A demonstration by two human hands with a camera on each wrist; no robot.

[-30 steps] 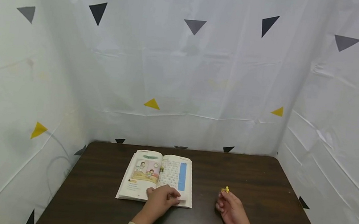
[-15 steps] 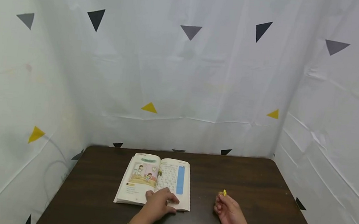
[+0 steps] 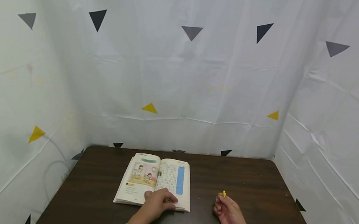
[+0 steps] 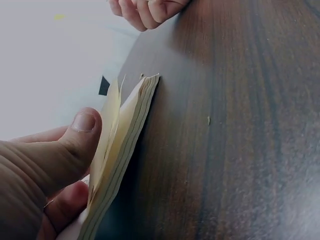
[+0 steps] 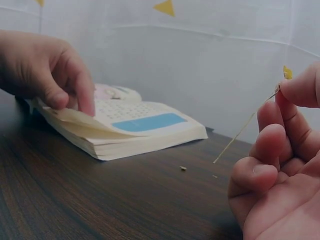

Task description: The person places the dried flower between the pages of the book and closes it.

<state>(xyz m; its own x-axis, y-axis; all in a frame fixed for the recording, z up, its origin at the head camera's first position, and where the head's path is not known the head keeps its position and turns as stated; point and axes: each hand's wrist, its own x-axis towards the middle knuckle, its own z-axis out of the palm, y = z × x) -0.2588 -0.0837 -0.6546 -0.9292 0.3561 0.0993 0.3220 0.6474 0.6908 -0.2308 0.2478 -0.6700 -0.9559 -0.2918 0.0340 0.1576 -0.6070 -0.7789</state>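
An open book (image 3: pixel 131 194) with printed pages lies on the dark table. My left hand (image 3: pixel 155 203) rests at its near edge, thumb and index finger apart by the lower part of the right page. In the left wrist view the thumb (image 4: pixel 84 122) touches a few leaves (image 4: pixel 114 117) that stand slightly lifted off the page block. My right hand (image 3: pixel 229 214), held to the right of the book, pinches a small yellow flower (image 5: pixel 287 72) between thumb and index finger. Its thin stem (image 5: pixel 240 131) slants down toward the table, and the other fingers are curled.
The brown wooden table (image 3: pixel 106 214) has small crumbs (image 5: pixel 183 168) near the book's corner. White sheeting (image 3: pixel 185 87) with black, grey and yellow triangles encloses the back and both sides. A blue strip (image 3: pixel 180 180) shows on the right page.
A second ago the left fingertips were close together at a raised page corner; now thumb and index are spread and the page lies flatter. The right hand keeps the flower nearly still.
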